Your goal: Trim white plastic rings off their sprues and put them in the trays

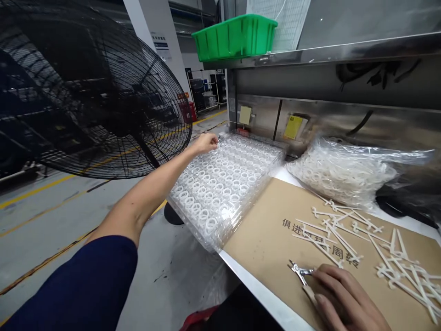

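Currently we hold our left hand (206,143) with fingers curled at the far left side of the clear tray (234,223) of white rings (204,214), though we cannot tell whether they pinch anything. Our right hand (347,294) is wrapped around small nippers (296,269), their jaws parted, over the cardboard (255,248) on the desk (268,301), near scattered white plastic pieces (382,271).

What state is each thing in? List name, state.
Left hand: fingers curled, at the tray
Right hand: holding cutters
Cutters: jaws apart
Tray: filled with rows of white rings
Bag: bulging with white pieces
White strips: scattered on cardboard
Cardboard: lying flat
Green bin: upright, contents hidden
Fan: cannot tell if spinning
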The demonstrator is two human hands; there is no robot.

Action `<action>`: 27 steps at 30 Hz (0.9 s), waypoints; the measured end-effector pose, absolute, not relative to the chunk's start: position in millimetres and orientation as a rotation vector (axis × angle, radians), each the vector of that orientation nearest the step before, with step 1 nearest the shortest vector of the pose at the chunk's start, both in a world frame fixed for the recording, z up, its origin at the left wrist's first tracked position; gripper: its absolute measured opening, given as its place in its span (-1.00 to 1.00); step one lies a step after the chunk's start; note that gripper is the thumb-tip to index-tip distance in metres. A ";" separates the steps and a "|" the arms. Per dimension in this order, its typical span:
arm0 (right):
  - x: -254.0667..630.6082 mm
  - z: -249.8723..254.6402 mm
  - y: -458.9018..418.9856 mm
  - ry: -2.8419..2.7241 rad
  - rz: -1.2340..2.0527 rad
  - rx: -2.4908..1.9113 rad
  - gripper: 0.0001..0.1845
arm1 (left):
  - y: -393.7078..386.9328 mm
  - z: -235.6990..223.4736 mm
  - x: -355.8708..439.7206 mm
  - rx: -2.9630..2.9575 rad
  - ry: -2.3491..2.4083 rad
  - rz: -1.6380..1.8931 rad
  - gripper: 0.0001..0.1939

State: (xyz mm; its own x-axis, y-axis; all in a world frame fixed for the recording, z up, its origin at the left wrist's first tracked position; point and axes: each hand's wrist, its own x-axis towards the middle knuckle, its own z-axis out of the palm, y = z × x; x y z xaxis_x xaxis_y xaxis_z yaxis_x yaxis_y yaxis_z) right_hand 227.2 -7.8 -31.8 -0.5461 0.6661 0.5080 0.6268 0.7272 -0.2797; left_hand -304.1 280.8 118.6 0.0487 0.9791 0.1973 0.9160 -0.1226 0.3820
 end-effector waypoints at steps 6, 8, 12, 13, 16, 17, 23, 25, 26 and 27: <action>220.6 -22.2 -10.4 -2.313 0.148 -0.959 -0.66 | 290.9 120.1 -310.2 2.205 2.093 0.482 -0.68; 218.6 -18.9 -8.7 -2.333 0.160 -0.947 -0.65 | 285.6 132.9 -309.9 2.232 2.146 0.531 -0.70; 211.1 -3.8 -9.1 -2.435 0.159 -0.933 -0.55 | 262.9 166.1 -280.3 2.353 2.111 0.603 -0.64; 208.1 2.6 -11.8 -2.486 0.185 -0.932 -0.53 | 255.3 173.9 -264.9 2.403 2.058 0.611 -0.61; 199.4 21.0 -20.2 -2.619 0.268 -0.983 -0.52 | 235.7 191.0 -206.2 2.592 1.784 0.613 -0.49; 198.2 24.7 -20.9 -2.627 0.261 -1.004 -0.49 | 231.9 193.8 -183.4 2.655 1.675 0.614 -0.47; 211.5 19.5 -12.0 -2.555 0.134 -1.170 -0.32 | 194.2 183.3 -2.5 3.076 0.857 0.526 -0.40; 213.0 15.2 -11.8 -2.522 0.090 -1.191 -0.34 | 166.5 173.5 66.1 3.087 0.590 0.476 -0.52; 212.7 13.3 -11.8 -2.512 0.071 -1.191 -0.36 | 153.3 167.8 99.2 3.073 0.484 0.473 -0.56; 212.0 11.9 -11.8 -2.506 0.054 -1.184 -0.38 | 141.6 161.8 130.9 3.055 0.396 0.461 -0.59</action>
